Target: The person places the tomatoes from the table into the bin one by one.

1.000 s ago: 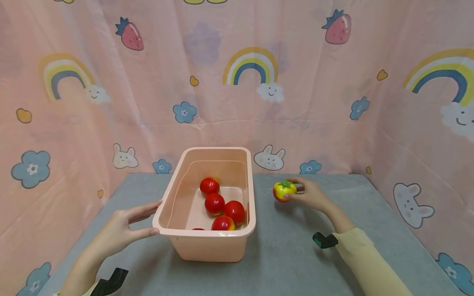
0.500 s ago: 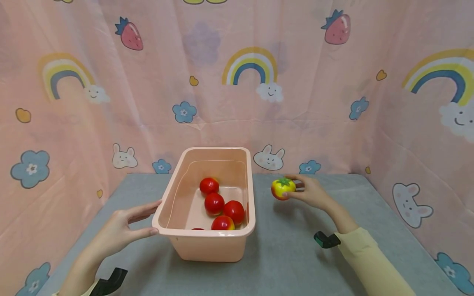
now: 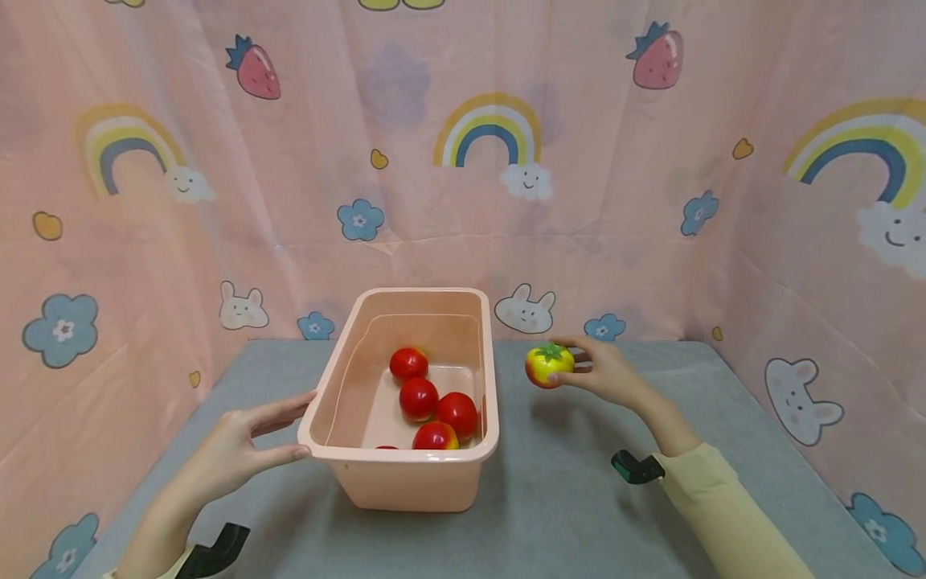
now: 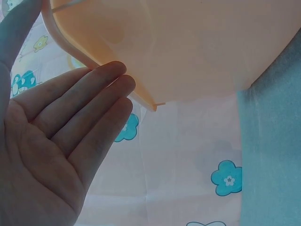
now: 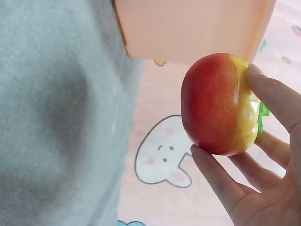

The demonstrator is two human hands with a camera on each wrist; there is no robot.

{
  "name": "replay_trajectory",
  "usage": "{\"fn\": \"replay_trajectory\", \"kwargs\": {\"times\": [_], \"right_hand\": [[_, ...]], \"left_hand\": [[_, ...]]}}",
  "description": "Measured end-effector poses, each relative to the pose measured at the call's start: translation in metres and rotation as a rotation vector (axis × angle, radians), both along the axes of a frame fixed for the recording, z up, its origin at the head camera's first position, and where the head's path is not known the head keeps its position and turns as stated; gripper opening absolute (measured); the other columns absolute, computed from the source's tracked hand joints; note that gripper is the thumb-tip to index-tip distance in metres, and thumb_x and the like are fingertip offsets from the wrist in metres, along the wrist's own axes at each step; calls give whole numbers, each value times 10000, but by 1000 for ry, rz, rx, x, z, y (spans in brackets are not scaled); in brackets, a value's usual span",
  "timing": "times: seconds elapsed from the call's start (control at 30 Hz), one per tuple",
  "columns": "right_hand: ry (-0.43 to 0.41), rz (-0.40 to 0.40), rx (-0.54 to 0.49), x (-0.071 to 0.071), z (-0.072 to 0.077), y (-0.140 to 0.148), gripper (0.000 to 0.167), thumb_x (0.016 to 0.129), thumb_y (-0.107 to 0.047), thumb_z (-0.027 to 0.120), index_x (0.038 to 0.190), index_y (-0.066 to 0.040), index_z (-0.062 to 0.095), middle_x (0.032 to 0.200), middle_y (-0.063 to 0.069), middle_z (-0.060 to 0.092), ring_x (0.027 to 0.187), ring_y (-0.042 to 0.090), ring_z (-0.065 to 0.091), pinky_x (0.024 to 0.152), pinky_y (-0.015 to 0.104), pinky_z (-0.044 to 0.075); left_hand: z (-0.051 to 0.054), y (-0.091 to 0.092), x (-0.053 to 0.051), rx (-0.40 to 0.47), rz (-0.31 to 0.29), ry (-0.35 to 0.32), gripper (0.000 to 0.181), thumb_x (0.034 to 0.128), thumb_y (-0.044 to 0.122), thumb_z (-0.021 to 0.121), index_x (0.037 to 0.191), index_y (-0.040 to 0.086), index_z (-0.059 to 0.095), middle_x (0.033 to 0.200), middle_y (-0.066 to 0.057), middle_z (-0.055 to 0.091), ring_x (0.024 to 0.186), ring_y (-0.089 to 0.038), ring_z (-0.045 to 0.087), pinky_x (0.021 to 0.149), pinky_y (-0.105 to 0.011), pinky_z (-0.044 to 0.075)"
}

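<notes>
My right hand (image 3: 608,374) pinches a toy tomato (image 3: 547,367) between thumb and fingers, just right of the bin and above the table. The tomato is red below and yellow on top, with green leaves; the right wrist view shows its red side (image 5: 211,103). My left hand (image 3: 227,450) touches the left rim of a peach plastic bin (image 3: 405,482) with nearly straight fingers. In the left wrist view those fingers (image 4: 91,103) lie against the bin's edge. Several red toy tomatoes (image 3: 418,399) lie in the bin, one mostly hidden by its front wall.
A grey cloth-covered table (image 3: 571,515) carries the bin. Behind and at both sides hangs a pink curtain (image 3: 304,145) printed with rainbows, flowers and rabbits. Dark wrist mounts (image 3: 637,468) stick out from the sleeves.
My right hand has moved slightly left and up with the toy tomato, nearer to the bin. The left hand, the bin and the tomatoes inside it have stayed in place.
</notes>
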State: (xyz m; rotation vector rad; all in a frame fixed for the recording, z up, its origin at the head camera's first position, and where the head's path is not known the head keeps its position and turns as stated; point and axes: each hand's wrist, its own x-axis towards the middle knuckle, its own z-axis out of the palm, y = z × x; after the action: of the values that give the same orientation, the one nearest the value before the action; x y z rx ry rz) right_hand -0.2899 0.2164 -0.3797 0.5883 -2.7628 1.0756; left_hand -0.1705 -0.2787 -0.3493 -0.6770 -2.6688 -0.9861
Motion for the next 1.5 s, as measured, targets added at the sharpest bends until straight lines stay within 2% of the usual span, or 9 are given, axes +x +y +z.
{"fn": "replay_trajectory", "kwargs": {"times": [0.23,0.57,1.0,1.33,1.5], "right_hand": [[4,18,5,5,8,-3,635,791,-398,757,1316,-124,529,1282,128,567,1076,383,602,833,430,551],[44,50,9,14,23,-10,632,781,-383,769,1300,-104,542,1265,127,577,1055,373,617,814,420,558],[65,94,-2,24,38,-17,628,776,-373,775,1308,-126,551,1298,124,560,1070,370,614,823,450,549],[91,112,35,35,54,-25,642,766,-376,784,1314,-136,551,1272,107,572,1056,326,625,791,400,567],[136,138,48,40,62,-29,631,765,-362,787,1314,-157,554,1268,84,587,1048,284,624,817,401,560]], "left_hand": [[-1,0,-2,7,-11,4,594,766,266,792,1317,203,580,1277,25,622,1073,-9,607,862,-169,500],[-2,-1,-2,-4,-9,4,586,777,281,783,1321,227,574,1278,38,620,1076,-20,609,861,-212,516],[-3,-1,-2,14,-18,14,586,772,266,788,1317,221,578,1274,29,624,1073,-17,611,867,-183,504],[-3,0,-2,16,-16,21,584,771,258,789,1315,217,581,1275,27,625,1065,-8,610,863,-173,502],[-3,0,-2,17,-16,21,590,768,260,791,1317,210,579,1277,22,623,1063,-3,609,860,-168,502]]}}
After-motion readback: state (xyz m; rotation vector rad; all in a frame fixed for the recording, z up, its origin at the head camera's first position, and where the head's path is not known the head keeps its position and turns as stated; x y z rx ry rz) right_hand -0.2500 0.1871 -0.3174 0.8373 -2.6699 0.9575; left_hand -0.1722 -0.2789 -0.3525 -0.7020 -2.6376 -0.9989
